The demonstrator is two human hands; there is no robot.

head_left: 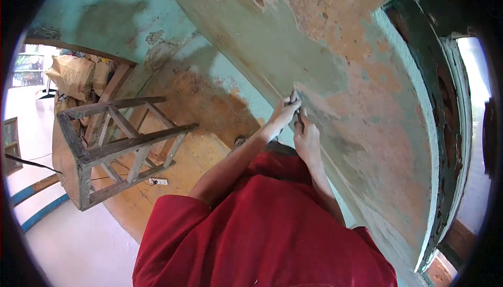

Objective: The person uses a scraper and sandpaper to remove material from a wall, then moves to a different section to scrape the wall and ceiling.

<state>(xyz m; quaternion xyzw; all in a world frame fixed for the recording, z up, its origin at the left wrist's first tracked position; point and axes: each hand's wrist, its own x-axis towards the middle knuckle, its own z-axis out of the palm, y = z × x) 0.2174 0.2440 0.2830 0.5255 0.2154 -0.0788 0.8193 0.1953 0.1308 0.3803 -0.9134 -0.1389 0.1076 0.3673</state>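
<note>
Teal paint peels from the plaster wall (340, 46) where both hands meet. The left hand (284, 111) and right hand (306, 139) both close around a thin dark tool (299, 116), its tip against the wall. A wooden trestle (120, 140) stands well apart, to the left.

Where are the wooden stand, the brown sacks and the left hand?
wooden stand (136, 142): head view, on a long slanted rail.
brown sacks (73, 75): head view, middle of the front sack.
left hand (285, 111): head view, back of the hand, at the wall.
</note>
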